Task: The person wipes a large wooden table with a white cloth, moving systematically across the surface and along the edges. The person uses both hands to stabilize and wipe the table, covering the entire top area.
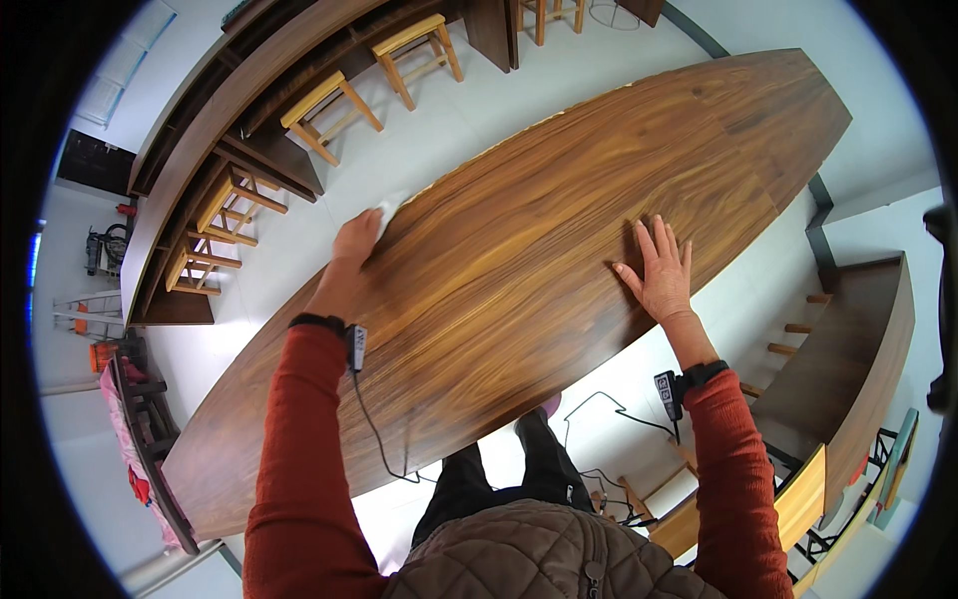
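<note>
A long wooden table (539, 230) with dark, streaky grain stretches across the view in front of me. At its far edge, my left hand (359, 238) is closed round a small white cloth (387, 211), most of which is hidden by the fingers. It could also be a paper tissue; its material is hard to make out. Flat on the tabletop, nearer the close edge and to the right, lies my right hand (661, 272), fingers spread and nothing in it. Both wrists wear black straps with small devices and cables.
Beyond the table, wooden stools (329, 108) stand along a long dark counter (200, 165). At the right is another brown desk (848, 369) with a yellow wooden seat (798, 496) near it. A dark-framed bench with pink fabric (125, 429) stands at far left. Cables (371, 419) hang near my body.
</note>
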Tool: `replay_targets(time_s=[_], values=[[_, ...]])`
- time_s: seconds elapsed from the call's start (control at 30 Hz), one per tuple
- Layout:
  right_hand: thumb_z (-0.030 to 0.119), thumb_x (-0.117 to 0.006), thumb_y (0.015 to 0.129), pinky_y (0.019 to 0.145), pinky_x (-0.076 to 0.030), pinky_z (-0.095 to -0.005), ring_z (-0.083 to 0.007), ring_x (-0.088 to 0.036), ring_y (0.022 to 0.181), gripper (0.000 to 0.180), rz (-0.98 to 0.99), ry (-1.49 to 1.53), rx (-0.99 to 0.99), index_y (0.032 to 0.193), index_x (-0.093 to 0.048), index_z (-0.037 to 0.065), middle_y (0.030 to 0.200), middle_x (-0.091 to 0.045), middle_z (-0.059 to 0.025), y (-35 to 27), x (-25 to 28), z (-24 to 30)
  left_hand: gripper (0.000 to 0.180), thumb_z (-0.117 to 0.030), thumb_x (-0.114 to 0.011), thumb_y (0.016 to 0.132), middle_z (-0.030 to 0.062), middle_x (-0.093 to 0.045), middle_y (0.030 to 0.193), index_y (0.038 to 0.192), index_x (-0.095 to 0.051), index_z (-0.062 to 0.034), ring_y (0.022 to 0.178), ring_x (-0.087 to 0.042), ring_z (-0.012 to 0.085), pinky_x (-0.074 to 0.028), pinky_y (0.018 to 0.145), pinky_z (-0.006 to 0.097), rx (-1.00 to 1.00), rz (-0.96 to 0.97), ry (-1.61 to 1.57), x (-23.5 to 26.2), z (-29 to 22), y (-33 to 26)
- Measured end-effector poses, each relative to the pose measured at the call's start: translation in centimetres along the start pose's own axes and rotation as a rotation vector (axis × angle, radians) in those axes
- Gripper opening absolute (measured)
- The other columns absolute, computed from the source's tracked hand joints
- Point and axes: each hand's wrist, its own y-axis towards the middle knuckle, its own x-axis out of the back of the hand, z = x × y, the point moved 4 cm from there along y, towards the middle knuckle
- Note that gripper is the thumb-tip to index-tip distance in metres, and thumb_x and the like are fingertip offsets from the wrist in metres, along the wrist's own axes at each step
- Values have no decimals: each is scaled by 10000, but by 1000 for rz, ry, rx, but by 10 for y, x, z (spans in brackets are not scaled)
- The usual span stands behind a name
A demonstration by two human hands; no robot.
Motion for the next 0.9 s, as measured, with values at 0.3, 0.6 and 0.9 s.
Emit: replay_targets(time_s=[0.3, 0.6, 0.9], values=[[577, -433, 944, 1152, -113, -612, -333, -238, 1452, 739, 4, -123, 36, 1509, -322, 114, 1579, -236, -173, 1, -37, -11, 252, -155, -412, 975, 193, -670, 1050, 1049, -611, -19, 1035, -641, 334, -515, 899, 428, -192, -13, 404, -37, -3, 63], [598, -431, 938, 1140, -114, -633, -352, -228, 1450, 765, 47, -106, 63, 1502, -325, 93, 1576, -229, -189, 0, -36, -8, 471, -424, -396, 998, 161, -649, 1182, 1188, -616, -53, 1130, -573, 360, -447, 970, 407, -40, 71, -160, -59, -166, 103], [566, -563, 886, 1124, -185, -624, -345, -329, 1400, 680, -46, 8, 32, 1432, -456, 174, 1491, -371, -175, 71, 6, -122, 545, -405, -393, 974, 213, -555, 1352, 1246, -602, 19, 1240, -517, 374, -392, 1033, 429, 37, 472, 91, -31, -77, 97]])
